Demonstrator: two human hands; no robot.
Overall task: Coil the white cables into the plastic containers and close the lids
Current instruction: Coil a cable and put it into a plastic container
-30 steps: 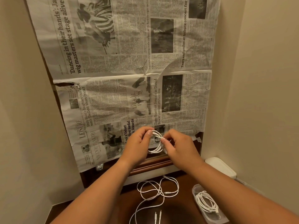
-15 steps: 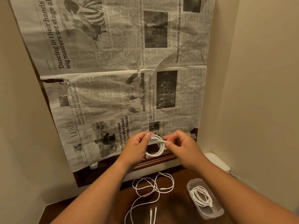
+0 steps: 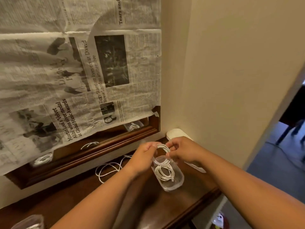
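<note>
A coiled white cable (image 3: 162, 152) hangs between my left hand (image 3: 145, 156) and my right hand (image 3: 179, 150), each pinching one side of the coil. It sits just above the far end of an open clear plastic container (image 3: 176, 184) on the dark wooden table. Inside that container lies another coiled white cable (image 3: 165, 173). A loose white cable (image 3: 109, 169) is spread on the table left of my left wrist.
A white lid (image 3: 175, 133) lies by the wall corner behind my right hand. Another clear container (image 3: 28, 222) shows at the bottom left edge. Newspaper (image 3: 82, 71) covers a wood-framed mirror. The table's right edge (image 3: 206, 200) drops to an open doorway.
Both hands carried the coiled cable down and right, from in front of the mirror frame to just over the container holding the other coil. The view swung right.
</note>
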